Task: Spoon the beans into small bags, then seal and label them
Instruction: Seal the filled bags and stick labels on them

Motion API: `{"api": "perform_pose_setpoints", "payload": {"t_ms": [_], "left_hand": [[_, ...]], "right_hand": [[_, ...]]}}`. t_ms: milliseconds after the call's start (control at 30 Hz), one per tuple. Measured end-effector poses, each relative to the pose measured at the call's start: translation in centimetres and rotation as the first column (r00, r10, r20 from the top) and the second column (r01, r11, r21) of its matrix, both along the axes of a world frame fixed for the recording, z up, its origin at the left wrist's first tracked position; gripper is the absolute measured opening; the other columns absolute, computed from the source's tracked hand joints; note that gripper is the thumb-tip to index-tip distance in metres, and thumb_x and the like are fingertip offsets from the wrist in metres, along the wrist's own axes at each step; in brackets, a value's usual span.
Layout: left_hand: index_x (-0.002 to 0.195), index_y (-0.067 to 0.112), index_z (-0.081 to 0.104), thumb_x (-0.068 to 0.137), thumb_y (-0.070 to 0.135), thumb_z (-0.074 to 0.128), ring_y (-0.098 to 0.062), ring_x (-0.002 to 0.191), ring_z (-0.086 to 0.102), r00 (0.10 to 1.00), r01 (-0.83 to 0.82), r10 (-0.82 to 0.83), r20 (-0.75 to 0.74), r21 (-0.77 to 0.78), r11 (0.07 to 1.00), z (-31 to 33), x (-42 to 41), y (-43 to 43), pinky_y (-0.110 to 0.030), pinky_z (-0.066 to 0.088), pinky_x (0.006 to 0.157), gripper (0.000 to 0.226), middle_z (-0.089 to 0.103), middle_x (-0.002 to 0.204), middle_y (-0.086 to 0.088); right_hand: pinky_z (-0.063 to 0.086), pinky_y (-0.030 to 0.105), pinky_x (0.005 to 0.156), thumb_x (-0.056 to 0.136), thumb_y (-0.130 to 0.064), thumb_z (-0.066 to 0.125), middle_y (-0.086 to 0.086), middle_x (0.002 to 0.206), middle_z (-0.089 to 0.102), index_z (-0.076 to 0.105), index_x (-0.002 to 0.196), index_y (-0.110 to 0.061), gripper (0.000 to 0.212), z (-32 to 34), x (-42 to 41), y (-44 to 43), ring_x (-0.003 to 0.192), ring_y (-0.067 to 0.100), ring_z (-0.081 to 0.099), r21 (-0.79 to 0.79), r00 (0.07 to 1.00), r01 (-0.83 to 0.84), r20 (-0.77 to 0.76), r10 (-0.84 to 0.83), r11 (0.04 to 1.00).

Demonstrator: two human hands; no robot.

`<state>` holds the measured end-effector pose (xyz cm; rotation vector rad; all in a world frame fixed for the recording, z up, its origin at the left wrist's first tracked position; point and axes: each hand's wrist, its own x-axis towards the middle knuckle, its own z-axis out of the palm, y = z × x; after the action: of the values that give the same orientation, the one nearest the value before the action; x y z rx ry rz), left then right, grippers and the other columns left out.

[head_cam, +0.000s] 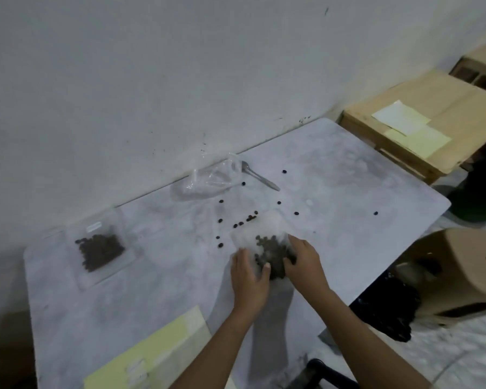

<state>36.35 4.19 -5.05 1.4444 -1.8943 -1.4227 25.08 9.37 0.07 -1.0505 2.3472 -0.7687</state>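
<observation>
Head view, soft focus. Landmark is the bag of beans (270, 248), lying on the table (348, 178) between both hands. I see my left hand (249, 272) curled round its left side, thumb pressed into the plastic. My right hand (303, 262) is curled round its right side, fingers against the bean pile. Both look clamped on it, as far as the blur allows.

Loose beans (244, 221) are scattered just beyond the bag's far end and off to its right. The spoon (260, 179) lies farther beyond it, untouched. An empty bag (205, 182) sits beyond it and a bit left. A filled bag (100, 251) with a white label lies well to its left. A yellow label sheet (152, 352) is nearer me, also left.

Handling is my guess: thin clear film, limp, slippery and light. The beans inside should shift as a loose mass and roll out of any slack opening. I can't tell if the mouth is open. I'd pinch the film at the top edge on both sides, above the beans, with the mouth kept up. Squeezing the belly risks more spill. Sealing and labelling of this one look not yet done.
</observation>
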Motion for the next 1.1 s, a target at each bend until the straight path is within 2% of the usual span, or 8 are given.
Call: {"api": "perform_pose_setpoints", "payload": {"t_ms": [133, 267, 367, 500, 600, 700, 867, 1100], "left_hand": [[0.144, 0.013, 0.026, 0.095, 0.027, 0.053, -0.019, 0.139, 0.024, 0.982, -0.105, 0.126, -0.141, 0.148, 0.983, 1.4, -0.3, 0.1, -0.028, 0.023, 0.113, 0.057, 0.025, 0.151, -0.004], [0.129, 0.021, 0.041, 0.092, 0.018, 0.057, -0.014, 0.117, 0.047, 0.917, -0.231, 0.246, -0.313, 0.083, 0.969, 3.9, 1.5, -1.2, -0.020, 0.040, 0.094, 0.041, 0.043, 0.133, -0.004], [0.112, 0.022, 0.051, 0.088, 0.014, 0.064, -0.005, 0.090, 0.059, 0.875, -0.259, 0.252, -0.412, 0.040, 0.965, 6.2, 5.0, -2.8, -0.015, 0.048, 0.074, 0.028, 0.054, 0.112, -0.004], [0.110, 0.020, 0.058, 0.083, 0.007, 0.069, 0.002, 0.097, 0.060, 0.879, -0.288, 0.258, -0.402, -0.014, 0.958, 7.5, 12.1, -3.8, -0.013, 0.051, 0.075, 0.032, 0.064, 0.109, 0.001], [0.114, 0.026, 0.058, 0.083, 0.011, 0.069, 0.005, 0.103, 0.055, 0.866, -0.397, 0.358, -0.350, -0.045, 0.917, 7.4, 18.3, -3.2, -0.011, 0.049, 0.080, 0.035, 0.060, 0.113, 0.010], [0.119, 0.021, 0.058, 0.085, 0.008, 0.067, 0.012, 0.094, 0.054, 0.812, -0.520, 0.483, -0.327, -0.031, 0.854, 7.1, 23.8, -1.6, -0.005, 0.046, 0.072, 0.038, 0.057, 0.110, 0.011], [0.116, 0.023, 0.056, 0.085, 0.007, 0.067, -0.010, 0.100, 0.058, 0.700, -0.656, 0.618, -0.359, 0.021, 0.755, 6.3, 30.4, 1.3, -0.017, 0.054, 0.077, 0.036, 0.058, 0.113, 0.003], [0.114, 0.021, 0.057, 0.083, 0.000, 0.066, -0.011, 0.094, 0.063, 0.508, -0.772, 0.750, -0.425, 0.162, 0.615, 5.1, 34.5, 4.0, -0.025, 0.057, 0.073, 0.039, 0.062, 0.109, 0.000]], "right_hand": [[0.039, 0.022, 0.090, 0.085, 0.001, 0.054, 0.011, 0.125, 0.051, 0.045, 0.134, -0.009, 0.051, 0.5, 0.4, 0.2, 0.113, 0.025, 0.050, -0.063, 0.996, 0.061, 0.069, -0.056, 0.996], [0.048, 0.032, 0.095, 0.084, -0.003, 0.060, 0.008, 0.122, 0.054, 0.045, 0.134, -0.014, 0.052, 1.8, 1.5, -0.5, 0.105, 0.020, 0.055, -0.171, 0.990, 0.065, 0.136, -0.042, 0.983], [0.052, 0.015, 0.072, 0.084, -0.004, 0.061, 0.004, 0.105, 0.058, 0.049, 0.128, -0.018, 0.047, 2.9, 4.0, -1.8, 0.080, 0.011, 0.057, -0.227, 0.971, 0.033, 0.237, 0.023, 0.973], [0.049, 0.010, 0.060, 0.085, -0.005, 0.063, 0.002, 0.095, 0.059, 0.050, 0.121, -0.021, 0.041, 3.2, 9.5, -3.2, 0.075, 0.011, 0.057, -0.283, 0.919, -0.109, 0.337, 0.206, 0.953], [0.047, 0.007, 0.063, 0.087, -0.005, 0.062, 0.001, 0.092, 0.061, 0.054, 0.117, -0.017, 0.033, 2.5, 13.6, -3.5, 0.076, 0.007, 0.059, -0.287, 0.887, -0.285, 0.284, 0.365, 0.915], [0.044, 0.003, 0.064, 0.087, -0.001, 0.060, 0.007, 0.094, 0.064, 0.062, 0.112, -0.006, 0.025, 1.0, 16.7, -3.5, 0.077, 0.012, 0.058, -0.238, 0.873, -0.383, 0.223, 0.433, 0.893], [0.040, 0.009, 0.075, 0.083, -0.006, 0.066, 0.010, 0.103, 0.066, 0.068, 0.103, -0.006, 0.020, -1.9, 19.3, -2.4, 0.082, 0.015, 0.059, -0.060, 0.824, -0.546, 0.143, 0.548, 0.836], [0.039, 0.008, 0.072, 0.080, -0.013, 0.070, 0.002, 0.093, 0.056, 0.070, 0.102, -0.012, 0.022, -2.9, 22.6, -1.8, 0.074, 0.003, 0.049, -0.042, 0.664, -0.744, 0.060, 0.745, 0.666]]}}
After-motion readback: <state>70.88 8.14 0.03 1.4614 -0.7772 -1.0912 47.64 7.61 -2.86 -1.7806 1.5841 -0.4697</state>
